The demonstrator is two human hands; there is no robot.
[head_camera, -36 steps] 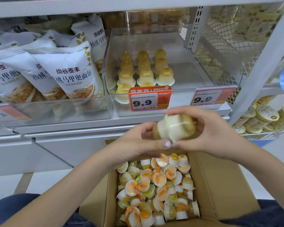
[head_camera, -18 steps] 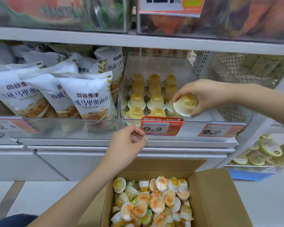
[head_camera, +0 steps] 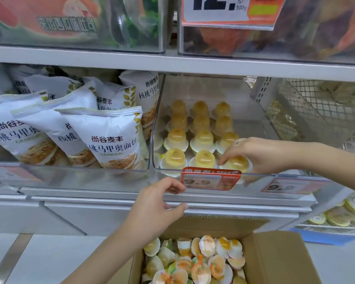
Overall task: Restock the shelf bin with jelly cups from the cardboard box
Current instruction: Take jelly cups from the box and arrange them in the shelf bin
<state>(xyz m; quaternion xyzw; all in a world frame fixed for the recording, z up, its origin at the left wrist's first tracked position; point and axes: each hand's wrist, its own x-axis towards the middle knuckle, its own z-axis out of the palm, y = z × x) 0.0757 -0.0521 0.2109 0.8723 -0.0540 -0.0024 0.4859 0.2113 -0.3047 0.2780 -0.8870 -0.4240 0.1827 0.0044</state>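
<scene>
A clear shelf bin (head_camera: pixel 260 130) holds three rows of yellow jelly cups (head_camera: pixel 201 138) set upside down. My right hand (head_camera: pixel 252 154) reaches inside the bin and grips a jelly cup (head_camera: pixel 237 161) at the front right of the rows, its base on the bin floor. My left hand (head_camera: pixel 160 203) hovers in front of the bin's front wall with fingers loosely curled and nothing in it, just left of the orange 9.9 price tag (head_camera: pixel 210 179). Below stands the open cardboard box (head_camera: pixel 279 259), with several loose jelly cups (head_camera: pixel 195 261) piled in it.
White bread bags (head_camera: pixel 109 138) fill the bin to the left. A metal shelf edge (head_camera: pixel 172 62) runs close above, with clear bins of snacks on it. A wire basket (head_camera: pixel 316 111) sits to the right, and more cups (head_camera: pixel 348 212) lie on a lower right shelf.
My right hand carried the jelly cup from above the box into the bin and lowered it to the front row. My left hand let go of the cup and stayed below the bin.
</scene>
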